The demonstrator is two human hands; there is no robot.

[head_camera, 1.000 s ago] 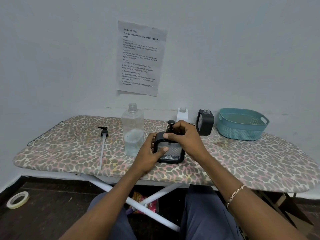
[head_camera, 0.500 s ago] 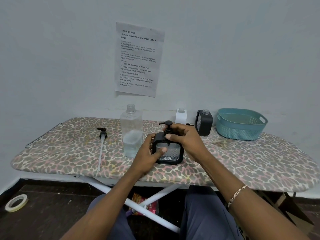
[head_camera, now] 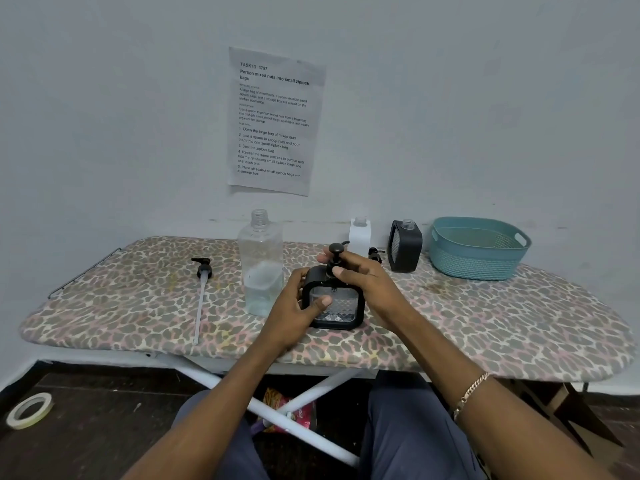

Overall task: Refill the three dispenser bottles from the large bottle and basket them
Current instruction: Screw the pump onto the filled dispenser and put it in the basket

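While the left hand [head_camera: 294, 310] curls its fingers [head_camera: 323, 301] round the small black bottle [head_camera: 337, 311], the right hand [head_camera: 367, 284] pinches the pump [head_camera: 335, 251] on top. The bottle stands on the ironing board [head_camera: 485, 323], just beside the big clear bottle [head_camera: 261, 268]. A white bottle [head_camera: 360, 235] and another black bottle [head_camera: 405, 249] stand open near the blue basket [head_camera: 479, 268] at the back.

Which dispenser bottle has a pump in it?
The near black bottle, held by the left hand; the white bottle and far black bottle stand open-necked.
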